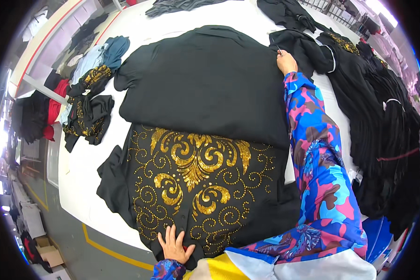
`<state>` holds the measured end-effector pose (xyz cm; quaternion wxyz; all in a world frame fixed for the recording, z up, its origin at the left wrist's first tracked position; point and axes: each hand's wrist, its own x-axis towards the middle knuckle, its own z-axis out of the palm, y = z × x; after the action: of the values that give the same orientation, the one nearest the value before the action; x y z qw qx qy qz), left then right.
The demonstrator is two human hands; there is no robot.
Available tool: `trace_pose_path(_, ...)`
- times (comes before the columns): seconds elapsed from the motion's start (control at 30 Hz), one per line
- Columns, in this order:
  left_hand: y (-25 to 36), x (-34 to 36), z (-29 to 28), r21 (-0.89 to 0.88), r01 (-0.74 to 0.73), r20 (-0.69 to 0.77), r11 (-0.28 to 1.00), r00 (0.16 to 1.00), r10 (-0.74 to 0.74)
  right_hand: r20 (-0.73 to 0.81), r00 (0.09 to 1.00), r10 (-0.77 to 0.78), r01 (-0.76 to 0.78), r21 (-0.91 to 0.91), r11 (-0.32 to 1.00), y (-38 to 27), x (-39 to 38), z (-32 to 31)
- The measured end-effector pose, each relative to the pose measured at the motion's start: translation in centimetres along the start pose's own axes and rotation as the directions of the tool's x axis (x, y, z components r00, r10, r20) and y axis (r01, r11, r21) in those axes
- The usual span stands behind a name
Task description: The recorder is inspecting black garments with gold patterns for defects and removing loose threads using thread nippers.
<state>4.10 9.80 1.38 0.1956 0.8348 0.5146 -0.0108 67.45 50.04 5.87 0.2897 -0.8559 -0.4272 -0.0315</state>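
The black garment is stretching from the nearer left hand, flat and seemingly empty, toward the counter's far edge, the right hand's grip closing around a thin tool.

You have two grips in view: one left grip at the lower middle of the frame, one right grip at upper right, with one slim metal tool. You have one white table. At centre, you see one plain black expanse and one gold-patterned front; whether they make one garment or two is unclear. Right of frame, you can count two white ties and one reddish strip; the dark garments there overlap too much to count.
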Motion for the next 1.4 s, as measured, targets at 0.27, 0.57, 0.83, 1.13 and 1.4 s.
trace_pose_path(0.27, -2.0, -1.1, 0.6, -0.034, 0.071, -0.077, 0.997, 0.994, -0.073, 0.189, 0.965, -0.182, 0.170, 0.074, 0.983, -4.2, -0.7, 5.3)
trace_pose_path(0.57, -4.6, -8.3, 1.2, -0.042, 0.014, -0.089, 0.999, 0.996, -0.017, 0.020, 0.837, -0.547, 0.538, -0.209, 0.817, -2.3, -7.8, -0.8)
trace_pose_path(0.83, -8.3, -9.6, -0.7, -0.315, 0.340, 0.452, 0.886, 0.875, -0.175, 0.155, 0.447, -0.881, 0.662, 0.605, 0.443, -17.1, -40.8, -13.8)
trace_pose_path(1.13, -14.2, -14.8, -5.6, -0.820, 0.015, 0.278, -0.573, 0.885, -0.375, 0.761, 0.338, -0.554, 0.292, 0.475, 0.830, -7.0, -65.0, -26.7)
trace_pose_path(1.4, -17.4, -15.4, -0.5, -0.668, 0.338, 0.072, 0.663, 0.916, -0.395, 0.707, 0.570, -0.419, 0.232, 0.351, 0.907, -5.2, -72.9, -26.3)
